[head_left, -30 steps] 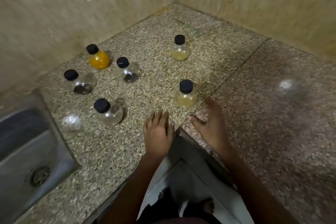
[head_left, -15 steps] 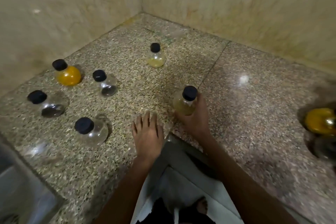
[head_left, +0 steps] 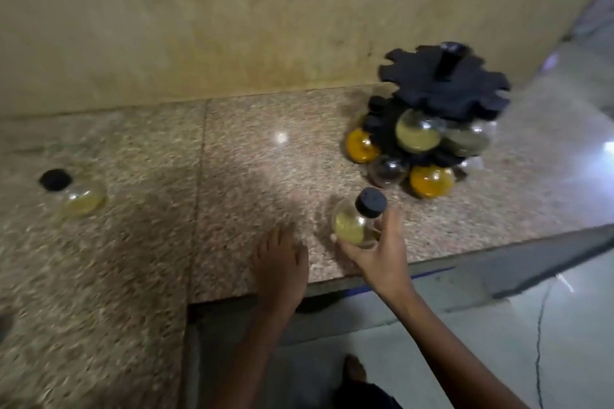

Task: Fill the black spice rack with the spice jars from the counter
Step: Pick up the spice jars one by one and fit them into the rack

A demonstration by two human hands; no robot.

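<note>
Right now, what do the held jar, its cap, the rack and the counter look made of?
Held jar: clear glossy glass or plastic, yellowish powder visible through it.
Cap: matte black, probably plastic.
Spice rack: matte black, likely plastic, notched disc edges.
Counter: polished speckled stone, granite-like, reflecting a light spot.

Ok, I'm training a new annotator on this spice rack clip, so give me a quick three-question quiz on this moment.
1. True or false: the right hand grips a spice jar with a black cap.
2. The left hand is: A) holding a jar, B) resting flat on the counter, C) touching the black spice rack.
3. Fill in: the rack's top tier holds ___ jars.

Key: 1 true; 2 B; 3 no.
</note>
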